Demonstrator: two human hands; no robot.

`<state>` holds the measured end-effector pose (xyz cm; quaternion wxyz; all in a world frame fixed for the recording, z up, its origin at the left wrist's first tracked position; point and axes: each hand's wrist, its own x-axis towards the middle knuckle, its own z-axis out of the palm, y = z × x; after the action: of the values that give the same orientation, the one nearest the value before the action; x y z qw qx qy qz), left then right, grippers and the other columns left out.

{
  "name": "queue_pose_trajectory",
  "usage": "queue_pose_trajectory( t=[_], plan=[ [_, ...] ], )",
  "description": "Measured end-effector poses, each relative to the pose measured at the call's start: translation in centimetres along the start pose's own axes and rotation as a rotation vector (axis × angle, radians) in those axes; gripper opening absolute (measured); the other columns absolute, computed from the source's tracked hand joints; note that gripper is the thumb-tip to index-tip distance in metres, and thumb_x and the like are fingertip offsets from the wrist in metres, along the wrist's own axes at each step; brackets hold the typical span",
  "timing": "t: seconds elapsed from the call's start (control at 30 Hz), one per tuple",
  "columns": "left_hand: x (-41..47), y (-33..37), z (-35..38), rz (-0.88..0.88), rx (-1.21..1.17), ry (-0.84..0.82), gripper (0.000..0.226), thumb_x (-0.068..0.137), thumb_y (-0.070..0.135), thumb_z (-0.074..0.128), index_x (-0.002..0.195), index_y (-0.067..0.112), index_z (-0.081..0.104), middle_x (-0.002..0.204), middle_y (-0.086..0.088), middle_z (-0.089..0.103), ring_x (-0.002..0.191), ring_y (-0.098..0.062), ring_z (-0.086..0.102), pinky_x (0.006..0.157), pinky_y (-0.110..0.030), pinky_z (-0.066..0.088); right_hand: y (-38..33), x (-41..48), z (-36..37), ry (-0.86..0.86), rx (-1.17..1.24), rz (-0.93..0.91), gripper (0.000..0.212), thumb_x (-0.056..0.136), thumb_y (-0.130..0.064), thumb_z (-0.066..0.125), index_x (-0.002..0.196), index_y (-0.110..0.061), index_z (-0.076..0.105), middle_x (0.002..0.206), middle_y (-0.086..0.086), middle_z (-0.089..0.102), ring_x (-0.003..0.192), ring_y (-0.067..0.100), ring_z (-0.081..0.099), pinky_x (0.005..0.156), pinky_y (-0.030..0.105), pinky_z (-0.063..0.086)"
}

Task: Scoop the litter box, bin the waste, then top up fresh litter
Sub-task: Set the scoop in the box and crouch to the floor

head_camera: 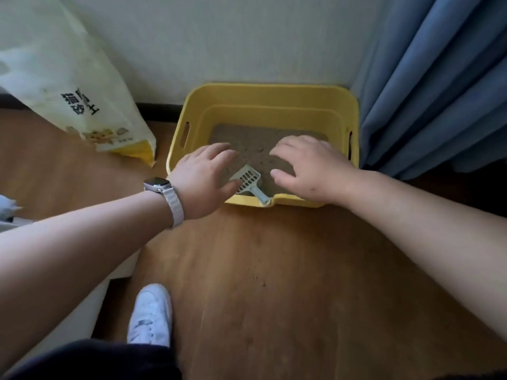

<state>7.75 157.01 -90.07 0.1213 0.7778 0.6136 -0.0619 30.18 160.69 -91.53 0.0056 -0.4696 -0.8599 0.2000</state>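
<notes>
Wooden floor [274, 270] meets a pale wall, and the yellow litter box [263, 94] sits there beside a blue curtain [425, 91]. I think a hasty grab could flick litter [252, 144] over the low near rim. The left hand [204, 174] and right hand [304, 165] hover with fingers spread, holding nothing. The scoop [248, 181] lies between them with its handle on the rim, and the left thumb is just beside its head.

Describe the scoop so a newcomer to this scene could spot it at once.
Find the yellow litter box on the wooden floor against the wall, beside the blue curtain. At its near edge, between the left hand and the right hand, the scoop lies on the brown litter with its handle resting on the rim. It is the only pale grey, slotted thing in the box.
</notes>
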Motion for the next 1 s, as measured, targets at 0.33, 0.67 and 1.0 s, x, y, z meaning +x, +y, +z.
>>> queue_pose_trajectory(
  t=[0.33, 0.67, 1.0],
  plan=[
    [-9.7, 2.8, 2.4, -0.213, 0.030, -0.043, 0.061, 0.091, 0.052, 0.051, 0.143, 0.023, 0.041, 0.152, -0.005, 0.038, 0.139, -0.025, 0.036, 0.110, -0.040, 0.032, -4.1, -1.0, 3.0, -0.053, 0.010, -0.316, 0.047, 0.093, -0.050, 0.045, 0.130, -0.023, 0.054, 0.133, -0.001, 0.053, 0.121, 0.024, 0.048, 0.098, 0.042, 0.043],
    [-11.7, 0.8, 13.0, -0.167, -0.049, -0.105, 0.060, 0.094, 0.053, 0.045, 0.145, 0.024, 0.035, 0.154, -0.003, 0.034, 0.141, -0.025, 0.031, 0.114, -0.041, 0.028, -4.6, -3.3, 8.7, -0.134, 0.005, -0.196, 0.048, 0.094, -0.048, 0.046, 0.137, -0.026, 0.049, 0.140, -0.004, 0.051, 0.130, 0.016, 0.045, 0.103, 0.038, 0.044],
    [-13.2, -4.0, 25.7, -0.115, -0.177, -0.160, 0.072, 0.093, 0.060, 0.039, 0.152, 0.023, 0.022, 0.161, -0.002, 0.019, 0.147, -0.023, 0.018, 0.119, -0.041, 0.017, -2.6, -5.9, 21.8, -0.269, 0.025, 0.082, 0.058, 0.097, -0.049, 0.044, 0.149, -0.024, 0.033, 0.155, -0.003, 0.032, 0.142, 0.016, 0.028, 0.115, 0.038, 0.030]
  ],
)
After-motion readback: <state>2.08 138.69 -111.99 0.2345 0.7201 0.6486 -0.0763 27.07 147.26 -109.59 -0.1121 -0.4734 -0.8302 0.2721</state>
